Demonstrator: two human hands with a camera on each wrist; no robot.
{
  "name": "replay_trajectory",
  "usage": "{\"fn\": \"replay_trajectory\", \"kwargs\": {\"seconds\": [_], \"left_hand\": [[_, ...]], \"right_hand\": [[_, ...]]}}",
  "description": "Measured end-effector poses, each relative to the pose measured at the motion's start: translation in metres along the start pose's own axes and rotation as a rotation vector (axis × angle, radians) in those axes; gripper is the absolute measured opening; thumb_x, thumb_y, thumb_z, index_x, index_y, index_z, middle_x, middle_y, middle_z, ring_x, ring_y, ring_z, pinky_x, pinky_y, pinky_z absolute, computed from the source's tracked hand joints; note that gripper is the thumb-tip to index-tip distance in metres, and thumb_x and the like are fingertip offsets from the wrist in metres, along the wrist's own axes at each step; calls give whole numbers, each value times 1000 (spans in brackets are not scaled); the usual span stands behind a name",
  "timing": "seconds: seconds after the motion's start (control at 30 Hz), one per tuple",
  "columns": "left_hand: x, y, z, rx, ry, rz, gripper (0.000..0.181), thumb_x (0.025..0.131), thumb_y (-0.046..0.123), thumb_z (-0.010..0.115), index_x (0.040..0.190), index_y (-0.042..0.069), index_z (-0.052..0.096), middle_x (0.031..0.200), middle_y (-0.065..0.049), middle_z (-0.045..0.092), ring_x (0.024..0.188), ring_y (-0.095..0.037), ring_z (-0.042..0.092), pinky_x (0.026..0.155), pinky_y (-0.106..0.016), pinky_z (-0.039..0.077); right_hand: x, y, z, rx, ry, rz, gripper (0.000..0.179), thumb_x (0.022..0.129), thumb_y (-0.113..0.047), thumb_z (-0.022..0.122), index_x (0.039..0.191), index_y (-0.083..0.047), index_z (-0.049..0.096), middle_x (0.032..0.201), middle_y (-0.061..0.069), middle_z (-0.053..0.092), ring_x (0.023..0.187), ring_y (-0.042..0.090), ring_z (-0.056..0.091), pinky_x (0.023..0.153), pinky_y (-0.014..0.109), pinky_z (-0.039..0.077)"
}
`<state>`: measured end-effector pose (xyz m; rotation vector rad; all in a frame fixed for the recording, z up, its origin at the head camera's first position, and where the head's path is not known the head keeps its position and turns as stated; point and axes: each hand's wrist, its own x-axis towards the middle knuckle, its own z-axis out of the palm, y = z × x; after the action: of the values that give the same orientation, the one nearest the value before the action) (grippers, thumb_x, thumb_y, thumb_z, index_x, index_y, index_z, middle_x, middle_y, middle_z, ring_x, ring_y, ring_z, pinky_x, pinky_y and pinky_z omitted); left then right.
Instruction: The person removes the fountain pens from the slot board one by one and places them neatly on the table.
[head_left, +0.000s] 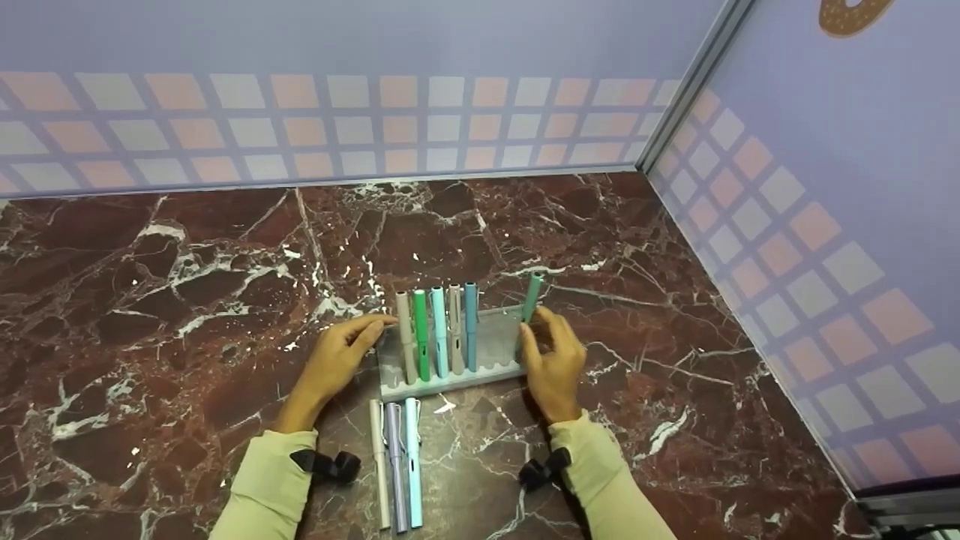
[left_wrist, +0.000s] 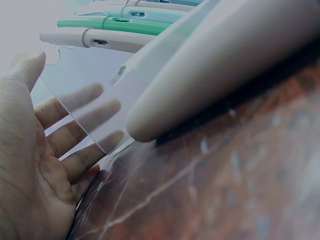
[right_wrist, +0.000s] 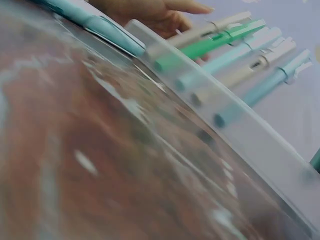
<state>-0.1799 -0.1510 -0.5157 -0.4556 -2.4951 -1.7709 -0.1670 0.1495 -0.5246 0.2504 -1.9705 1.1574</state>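
Observation:
A clear pen stand sits on the marble table with a row of capped pens upright in its left part: beige, bright green, light blue, taupe and blue. My right hand pinches a dark green pen between thumb and fingers at the stand's right end; the pen stands nearly upright, its lower part partly hidden by the hand. At the stand's left edge is my left hand. In the left wrist view its fingers reach loosely extended behind the clear panel, the thumb by the panel's edge.
Three pens lie side by side in front of the stand: a beige pen, a lavender pen and a light blue pen. Checkered walls border the table at the back and right.

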Motion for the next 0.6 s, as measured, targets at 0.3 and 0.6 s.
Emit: {"fn": "replay_trajectory", "kwargs": {"seconds": [0.3,0.6], "left_hand": [[0,0,1,-10,0,10,26,104,18,53,118,9,74,100,-10,72,84,-23,61,79,-28,48],[0,0,0,-4,0,-9,27,104,18,53,118,8,73,103,-13,72,92,-25,62,84,-30,48]], "right_hand": [[17,-9,-24,-72,43,61,26,80,14,74,105,13,66,88,22,69,72,34,70,65,38,59],[21,49,-61,-157,96,194,24,89,-4,75,111,3,69,95,15,73,79,27,69,74,28,56]]}}
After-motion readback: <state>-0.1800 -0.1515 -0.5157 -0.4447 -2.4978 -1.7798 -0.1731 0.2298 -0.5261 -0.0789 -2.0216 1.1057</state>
